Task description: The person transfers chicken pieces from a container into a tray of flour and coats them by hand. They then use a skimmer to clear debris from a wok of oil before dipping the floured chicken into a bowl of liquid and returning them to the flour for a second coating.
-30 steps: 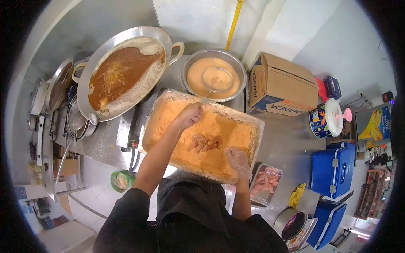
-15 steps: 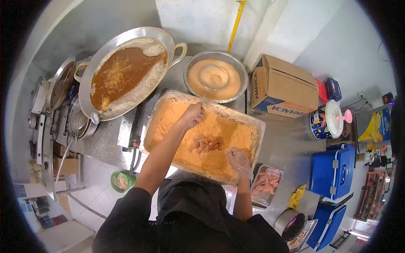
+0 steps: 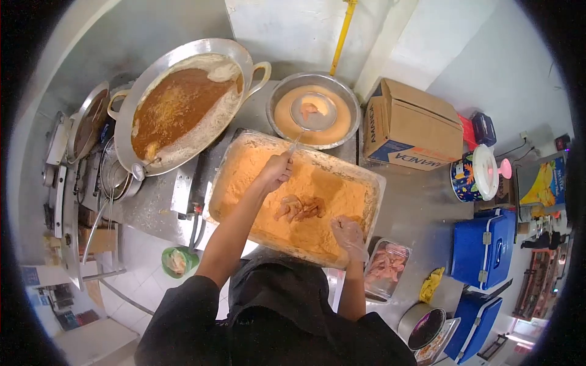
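My left hand (image 3: 278, 171) is closed round the handle of a round wire strainer (image 3: 321, 125). The strainer's bowl sits in the orange batter (image 3: 345, 122) of a metal bowl, with a pale piece of raw meat (image 3: 309, 108) in it. Below my arm is a rectangular tray (image 3: 377, 194) of orange breading flour (image 3: 253, 160). Pieces of raw meat (image 3: 299, 208) lie in the middle of the flour. My right hand (image 3: 349, 236), in a clear plastic glove, is over the tray's right side with fingers curled; whatever they hold, if anything, is hidden.
A big two-handled pan (image 3: 183, 113) of brown oil stands at the left. A smaller metal tray of raw meat (image 3: 386, 262) is right of my right hand. At the back right are a cardboard box (image 3: 412, 125) and a blue cooler (image 3: 482, 247). A green bin (image 3: 179, 261) stands on the floor.
The strainer has come up in the batter, so its mesh and a piece of meat now show. My right hand has shifted slightly right and down.
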The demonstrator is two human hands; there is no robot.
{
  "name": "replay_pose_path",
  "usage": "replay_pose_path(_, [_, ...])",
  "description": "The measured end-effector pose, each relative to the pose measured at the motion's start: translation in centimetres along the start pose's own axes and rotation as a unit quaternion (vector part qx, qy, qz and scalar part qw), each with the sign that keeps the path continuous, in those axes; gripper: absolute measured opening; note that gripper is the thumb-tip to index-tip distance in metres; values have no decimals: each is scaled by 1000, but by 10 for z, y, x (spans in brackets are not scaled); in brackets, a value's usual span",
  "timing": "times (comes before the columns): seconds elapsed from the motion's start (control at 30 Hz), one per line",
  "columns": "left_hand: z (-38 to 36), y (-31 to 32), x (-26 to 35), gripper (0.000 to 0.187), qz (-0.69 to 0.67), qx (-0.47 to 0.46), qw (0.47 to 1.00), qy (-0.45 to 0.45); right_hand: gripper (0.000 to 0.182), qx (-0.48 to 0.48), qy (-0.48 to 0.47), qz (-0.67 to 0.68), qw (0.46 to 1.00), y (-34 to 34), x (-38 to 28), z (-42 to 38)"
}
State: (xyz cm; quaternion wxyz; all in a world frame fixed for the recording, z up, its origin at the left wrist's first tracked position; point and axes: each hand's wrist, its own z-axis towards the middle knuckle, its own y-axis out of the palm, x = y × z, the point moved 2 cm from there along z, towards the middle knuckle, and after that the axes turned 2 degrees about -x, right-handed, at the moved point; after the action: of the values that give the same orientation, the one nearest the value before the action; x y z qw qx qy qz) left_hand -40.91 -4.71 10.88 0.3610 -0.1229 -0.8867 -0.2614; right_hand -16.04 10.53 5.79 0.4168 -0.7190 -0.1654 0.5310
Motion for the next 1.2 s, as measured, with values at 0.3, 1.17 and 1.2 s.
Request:
replay_pose_path(0.3, [8, 1, 3, 26, -26, -27, 999, -31, 27, -18, 23, 0, 1000, -3, -5, 0])
replay_pose_path(1.17, [2, 0, 15, 24, 26, -52, 997, -47, 32, -55, 63, 11, 996, 0, -1, -2])
replay_pose_path(1.2, [5, -3, 16, 25, 11, -33, 999, -37, 31, -42, 59, 12, 997, -3, -4, -3])
